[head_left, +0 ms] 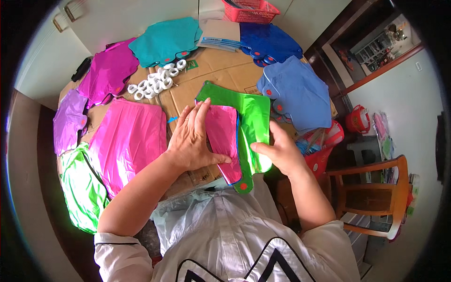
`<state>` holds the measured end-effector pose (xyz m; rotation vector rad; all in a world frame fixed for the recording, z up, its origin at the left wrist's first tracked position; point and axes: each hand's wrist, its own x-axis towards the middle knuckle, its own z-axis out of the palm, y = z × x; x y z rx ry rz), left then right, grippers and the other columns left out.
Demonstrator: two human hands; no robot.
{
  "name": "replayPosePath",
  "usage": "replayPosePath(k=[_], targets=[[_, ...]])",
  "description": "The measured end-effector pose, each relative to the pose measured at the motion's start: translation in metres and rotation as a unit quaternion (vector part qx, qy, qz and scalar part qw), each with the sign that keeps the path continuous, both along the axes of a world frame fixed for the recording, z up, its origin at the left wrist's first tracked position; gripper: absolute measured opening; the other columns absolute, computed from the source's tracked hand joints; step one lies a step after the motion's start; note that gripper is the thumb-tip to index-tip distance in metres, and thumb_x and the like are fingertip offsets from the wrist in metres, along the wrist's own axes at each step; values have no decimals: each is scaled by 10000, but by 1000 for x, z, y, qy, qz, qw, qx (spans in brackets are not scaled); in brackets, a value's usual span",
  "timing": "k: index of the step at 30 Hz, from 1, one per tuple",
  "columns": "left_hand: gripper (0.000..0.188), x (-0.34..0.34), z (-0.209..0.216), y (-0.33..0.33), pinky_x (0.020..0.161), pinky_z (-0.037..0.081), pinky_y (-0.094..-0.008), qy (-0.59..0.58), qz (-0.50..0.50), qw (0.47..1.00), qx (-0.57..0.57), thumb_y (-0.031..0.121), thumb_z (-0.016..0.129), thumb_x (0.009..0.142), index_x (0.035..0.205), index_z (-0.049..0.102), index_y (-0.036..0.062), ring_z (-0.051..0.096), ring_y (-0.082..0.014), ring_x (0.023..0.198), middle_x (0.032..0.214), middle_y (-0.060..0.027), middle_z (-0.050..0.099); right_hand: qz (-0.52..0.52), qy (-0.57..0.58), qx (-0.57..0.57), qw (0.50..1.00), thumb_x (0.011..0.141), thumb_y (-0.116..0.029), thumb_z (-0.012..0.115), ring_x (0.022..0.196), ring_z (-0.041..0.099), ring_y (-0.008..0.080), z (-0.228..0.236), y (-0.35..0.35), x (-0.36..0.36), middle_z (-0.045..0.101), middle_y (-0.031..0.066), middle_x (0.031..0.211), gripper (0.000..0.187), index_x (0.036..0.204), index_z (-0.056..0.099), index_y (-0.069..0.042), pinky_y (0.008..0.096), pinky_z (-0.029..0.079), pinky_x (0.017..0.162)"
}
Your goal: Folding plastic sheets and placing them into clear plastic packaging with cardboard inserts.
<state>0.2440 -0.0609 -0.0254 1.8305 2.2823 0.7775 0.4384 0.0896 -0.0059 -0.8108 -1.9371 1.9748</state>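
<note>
In front of me lies a flat, shiny green foil balloon (256, 110) with a tab and red dot at its near end. A folded pink foil balloon (223, 127) with a blue edge rests on its left part. My left hand (192, 136) is spread at the left edge of the pink foil, fingers stretched out and thumb lying across its lower part. At the right, my right hand (282, 150) grips the green foil's edge, thumb on top and the other fingers partly hidden beneath it.
Stacks of flat foil ring the cardboard-covered table (216, 70): pink (131, 136), purple (70, 120), magenta (108, 70), teal (164, 40), dark blue (272, 40), light blue (296, 89). White ribbon rolls (157, 82) sit mid-table. A red basket (249, 11) stands behind; a wooden chair (366, 188) is right.
</note>
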Motion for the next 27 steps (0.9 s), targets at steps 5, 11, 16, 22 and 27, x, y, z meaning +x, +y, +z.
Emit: replayPosePath(k=[5,11,16,22,27], targets=[[1239,1,-1,1,1153,188,-492,67,-4,998,9,718,767,493,1401,305,12,366,-347,1327,1348,-218,411,48,-158,243,956,754,-63,682,934,651,344,6,-8,9,638,238,985,398,1087,492,44,409,509,789],[1123,2,-3,0,1136,225,-493,89,-10,995,32,747,726,522,1340,426,39,389,-343,1298,1308,-189,437,104,-185,311,926,730,-67,717,888,639,407,18,-2,9,645,248,940,442,1090,487,48,441,509,778],[1146,1,-8,0,1145,202,-479,96,-9,995,34,791,661,543,1336,430,-3,355,-334,1319,1301,-195,433,48,-128,276,951,768,-125,716,847,665,366,13,-4,12,673,204,899,394,1096,547,12,411,514,714],[1113,1,-4,-1,1137,221,-496,99,-13,995,23,745,720,535,1357,418,58,371,-345,1314,1336,-203,416,-73,-243,408,877,800,-152,663,698,616,418,2,19,-34,647,226,791,179,843,596,8,473,479,632],[1248,2,-4,1,1158,166,-484,90,2,996,-1,793,672,536,1422,298,-4,327,-345,1350,1350,-221,413,-120,-64,318,938,827,-90,620,767,626,281,-9,6,-33,657,160,884,201,992,587,19,379,474,682]])
